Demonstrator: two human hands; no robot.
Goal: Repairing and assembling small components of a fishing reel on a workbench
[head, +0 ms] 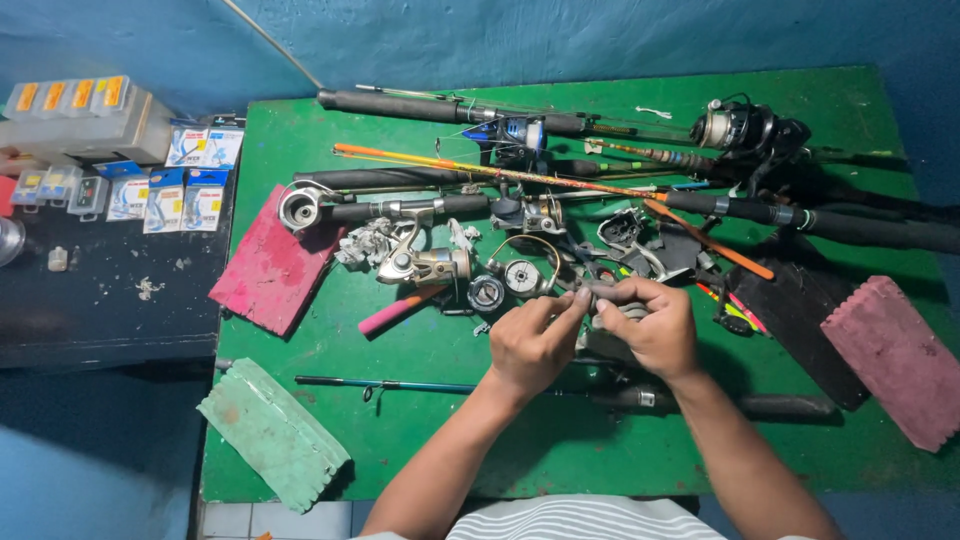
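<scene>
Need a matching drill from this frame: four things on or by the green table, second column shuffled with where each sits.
Things:
1. green foam block
2. red foam block
3. hook packets
4. hands

Places:
A. on the dark side table, left of the green table
B. over the table's middle, fingertips together on a small grey part
C. hanging over the near left corner of the green table
D. on the green table's left edge, beside a silver reel

Pairs: 1-C, 2-D, 3-A, 4-B
</scene>
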